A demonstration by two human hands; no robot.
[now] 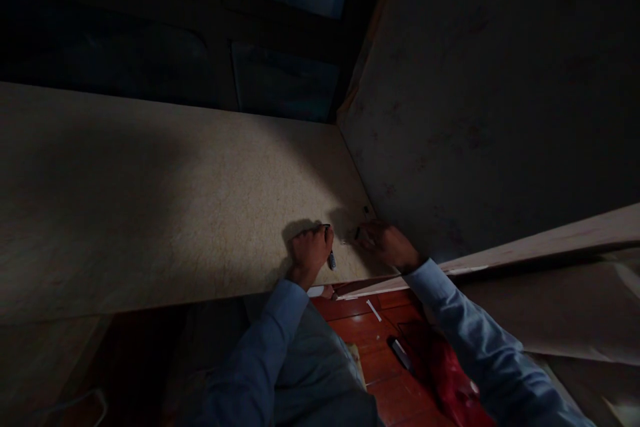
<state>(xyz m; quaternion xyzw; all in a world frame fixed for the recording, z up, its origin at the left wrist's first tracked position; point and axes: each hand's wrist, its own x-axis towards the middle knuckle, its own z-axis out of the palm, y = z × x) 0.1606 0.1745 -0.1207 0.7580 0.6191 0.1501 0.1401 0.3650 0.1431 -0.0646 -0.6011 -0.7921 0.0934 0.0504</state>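
Note:
My left hand [310,248] rests on the pale marbled ledge [210,193], its fingers closed around a slim dark object [333,261]. One end of this object sticks out below the thumb and a black tip shows above it; its kind is unclear in the dim light. To the right, my right hand [393,245] hovers low over the ledge's corner. Its fingertips pinch a small black piece [357,233], too dark to name. Beyond that hand, near the wall, lies another tiny black piece [367,210]. Small light bits [344,241] appear between the hands.
A patterned wall [480,113] borders the ledge on the right, and dark window panes [285,80] stand behind it. Below, the reddish floor [350,327] holds a white strip [373,310], a dark object with a pale label [401,353] and a red bag [453,380].

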